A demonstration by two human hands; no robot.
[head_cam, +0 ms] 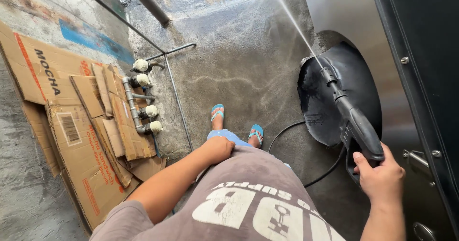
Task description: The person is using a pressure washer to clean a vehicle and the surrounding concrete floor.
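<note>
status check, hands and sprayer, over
Right hand gripping the pressure washer gun, jet spraying forward. Left hand fisted on thigh. Hose trails near feet.

Person in a loose shirt and sandals

Grey-brown short-sleeved shirt (248,198) with large white print, pale blue shorts (224,136), blue flip-flops (217,111), bare forearms.

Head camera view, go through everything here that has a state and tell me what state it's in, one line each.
Pressure washer gun: spraying, jet shooting up and away.
Right hand: gripping the gun's handle.
Left hand: fist resting on the thigh, holding nothing.
Black mudguard: wet, beside the dark vehicle body.
Black hose: lying slack on the floor.
Concrete floor: wet.
Cardboard boxes: flattened, stacked.
Pipe valves: position cannot be told.
</note>
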